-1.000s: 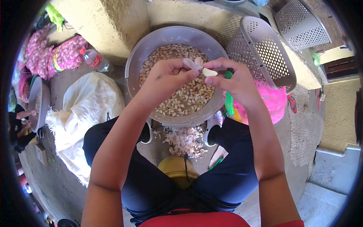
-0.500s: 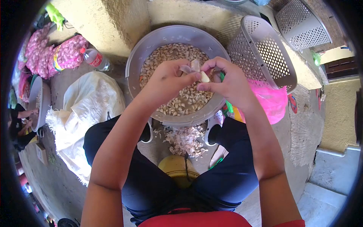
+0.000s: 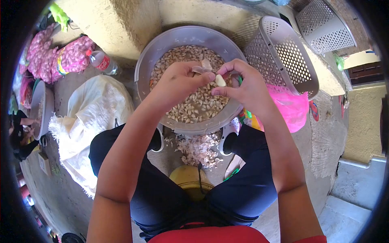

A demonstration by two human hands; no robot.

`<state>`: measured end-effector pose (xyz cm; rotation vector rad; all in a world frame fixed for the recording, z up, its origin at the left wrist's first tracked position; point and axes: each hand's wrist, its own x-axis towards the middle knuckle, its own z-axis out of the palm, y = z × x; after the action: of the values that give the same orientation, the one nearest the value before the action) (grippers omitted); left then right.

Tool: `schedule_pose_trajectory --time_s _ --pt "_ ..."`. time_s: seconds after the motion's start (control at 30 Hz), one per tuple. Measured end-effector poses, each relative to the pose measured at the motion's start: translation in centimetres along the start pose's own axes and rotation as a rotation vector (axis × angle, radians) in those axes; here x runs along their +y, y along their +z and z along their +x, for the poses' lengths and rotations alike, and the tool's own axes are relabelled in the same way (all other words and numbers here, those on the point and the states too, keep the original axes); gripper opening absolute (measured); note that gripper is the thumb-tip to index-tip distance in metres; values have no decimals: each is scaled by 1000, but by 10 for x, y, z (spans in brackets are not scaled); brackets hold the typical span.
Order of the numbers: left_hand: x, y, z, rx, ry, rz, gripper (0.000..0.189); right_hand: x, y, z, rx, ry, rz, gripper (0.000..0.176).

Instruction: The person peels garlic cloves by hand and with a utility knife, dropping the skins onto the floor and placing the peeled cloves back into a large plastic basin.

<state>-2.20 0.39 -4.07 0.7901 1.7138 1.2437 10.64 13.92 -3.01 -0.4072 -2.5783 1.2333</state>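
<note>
Above a wide grey basin [image 3: 142,87] of garlic cloves in water [image 3: 190,107], both hands are close together. Between the thumb and fingers of my left hand [image 3: 184,81] is a piece of papery garlic skin [image 3: 206,65]. A smooth white garlic clove [image 3: 220,80] is pinched between the thumb and index finger of my right hand [image 3: 242,83]. The skin and the clove are apart, with a narrow gap between the fingertips of the two hands.
Peelings [image 3: 198,150] lie on the floor below the basin. A white sack [image 3: 97,105], a bottle [image 3: 102,61] and pink net bags [image 3: 73,56] are at left; a perforated basket [image 3: 263,52] and pink plastic bag [image 3: 287,107] at right. Another person's hands [image 3: 29,125] show far left.
The white clove has come away from the skin. My right hand has moved slightly right with the clove, and my left hand slightly left with the skin.
</note>
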Motion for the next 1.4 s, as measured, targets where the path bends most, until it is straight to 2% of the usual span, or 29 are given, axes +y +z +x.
schedule_pose_trajectory --time_s 0.27,0.37,0.77,0.83,0.93,1.03,1.13,1.2,1.27,1.37,1.4 --pt "-11 4 4 9 134 57 23 -2 3 0 3 -65 -42 38" --pt "-7 7 1 4 193 -48 21 -1 2 0 25 -90 -89 39" --pt "10 -6 -7 35 30 31 19 3 5 0 12 -30 -162 42" --pt "6 -7 -5 34 98 115 20 3 5 1 11 -10 -157 40" --pt "-3 -6 -2 62 132 148 22 3 2 0 -141 114 -182 38" --pt "-4 -8 -1 100 193 274 22 18 -8 -5 -423 264 -172 39" --pt "0 -7 -3 89 208 339 22 25 -46 -4 -126 390 -65 44" --pt "0 -7 -4 74 205 338 22 28 -84 0 333 371 -431 53" --pt "-5 -5 -2 61 223 332 21 67 -118 0 807 243 -768 65" --pt "-11 -1 3 4 214 177 21 53 -112 -1 809 289 -672 71" --pt "-8 0 3 -18 173 111 20 42 -99 1 626 334 -512 70"
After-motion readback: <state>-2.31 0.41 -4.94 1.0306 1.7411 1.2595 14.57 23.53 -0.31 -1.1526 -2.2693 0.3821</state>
